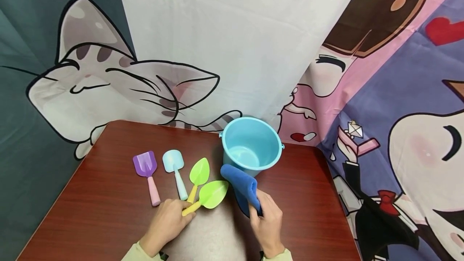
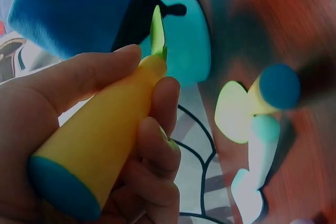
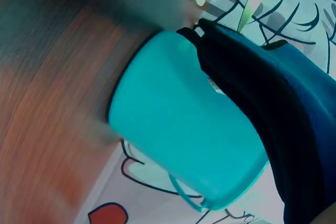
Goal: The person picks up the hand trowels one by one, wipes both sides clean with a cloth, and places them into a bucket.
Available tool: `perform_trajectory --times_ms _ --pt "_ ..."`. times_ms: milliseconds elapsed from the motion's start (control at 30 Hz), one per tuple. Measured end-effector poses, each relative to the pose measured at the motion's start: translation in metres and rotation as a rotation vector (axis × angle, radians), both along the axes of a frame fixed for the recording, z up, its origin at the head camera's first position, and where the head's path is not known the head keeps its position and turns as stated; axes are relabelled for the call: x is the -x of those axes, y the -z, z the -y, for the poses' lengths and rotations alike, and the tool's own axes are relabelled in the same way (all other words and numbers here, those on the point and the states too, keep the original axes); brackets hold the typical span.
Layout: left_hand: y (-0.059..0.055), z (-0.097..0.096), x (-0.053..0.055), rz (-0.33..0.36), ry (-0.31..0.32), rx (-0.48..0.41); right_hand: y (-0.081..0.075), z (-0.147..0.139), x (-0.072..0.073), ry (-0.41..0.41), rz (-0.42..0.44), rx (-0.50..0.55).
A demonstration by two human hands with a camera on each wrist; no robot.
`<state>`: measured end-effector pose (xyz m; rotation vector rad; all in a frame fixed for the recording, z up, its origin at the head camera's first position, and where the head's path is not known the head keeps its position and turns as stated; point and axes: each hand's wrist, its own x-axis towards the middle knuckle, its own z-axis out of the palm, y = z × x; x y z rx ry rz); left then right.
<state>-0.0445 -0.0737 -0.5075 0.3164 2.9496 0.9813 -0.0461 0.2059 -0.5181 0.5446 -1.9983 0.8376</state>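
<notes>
My left hand (image 1: 167, 221) grips the yellow handle of a toy shovel (image 1: 214, 193) with a leaf-shaped green blade. In the left wrist view, its thumb and fingers wrap the handle (image 2: 100, 135), whose end is blue. A folded blue cloth (image 1: 239, 180) is held in my right hand (image 1: 269, 220), between thumb and fingers. The cloth's far end overlaps the front of a light blue bucket (image 1: 227, 158) in the head view. In the right wrist view, the dark underside of the cloth (image 3: 262, 103) hangs across the bucket's side (image 3: 173, 108).
Left of the bucket, on the brown table (image 1: 90, 196), lie a second green shovel (image 1: 199, 171), a light blue shovel (image 1: 173, 161) and a purple shovel with a pink handle (image 1: 146, 165). A printed cartoon curtain (image 1: 232, 31) hangs directly behind the table.
</notes>
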Motion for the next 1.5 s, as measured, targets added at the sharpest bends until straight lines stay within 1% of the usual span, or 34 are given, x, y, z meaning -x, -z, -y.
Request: perform_trajectory --times_ms 100,233,367,467,600,733,833,933,1000,1100,1200,1300,1500 --pt "0.001 -0.005 -0.001 -0.003 0.011 -0.006 -0.002 0.007 0.0 -0.011 -0.026 -0.009" --pt "0.001 -0.011 -0.002 0.006 0.022 0.006 -0.001 0.017 0.0 -0.039 -0.034 -0.042" --pt "0.002 -0.014 -0.002 0.0 0.022 0.014 0.002 0.024 -0.003 -0.106 -0.022 -0.082" --pt "0.002 -0.014 -0.002 -0.01 0.018 0.023 0.004 0.027 -0.004 -0.156 0.019 -0.117" --pt "0.002 -0.015 -0.001 -0.018 0.022 0.027 0.006 0.029 -0.006 -0.206 0.101 -0.186" --pt "0.002 -0.017 -0.001 -0.039 0.049 0.006 0.007 0.032 -0.009 -0.255 0.204 -0.281" --pt "0.003 -0.018 0.0 -0.056 0.069 -0.008 0.007 0.035 -0.012 -0.281 0.298 -0.346" --pt "0.002 -0.018 0.001 -0.079 0.077 -0.022 0.008 0.039 -0.014 -0.292 0.375 -0.407" --pt "0.002 -0.018 0.001 -0.104 0.083 -0.027 0.008 0.041 -0.016 -0.298 0.401 -0.449" --pt "0.002 -0.018 0.001 -0.146 0.089 -0.035 0.01 0.044 -0.017 -0.308 0.409 -0.501" --pt "0.003 -0.018 0.001 -0.168 0.094 -0.038 0.012 0.045 -0.018 -0.307 0.412 -0.528" --pt "0.003 -0.017 0.002 -0.162 0.092 -0.034 0.013 0.046 -0.019 -0.299 0.424 -0.538" --pt "0.004 -0.016 0.003 -0.142 0.098 -0.014 0.016 0.044 -0.019 -0.268 0.477 -0.544"
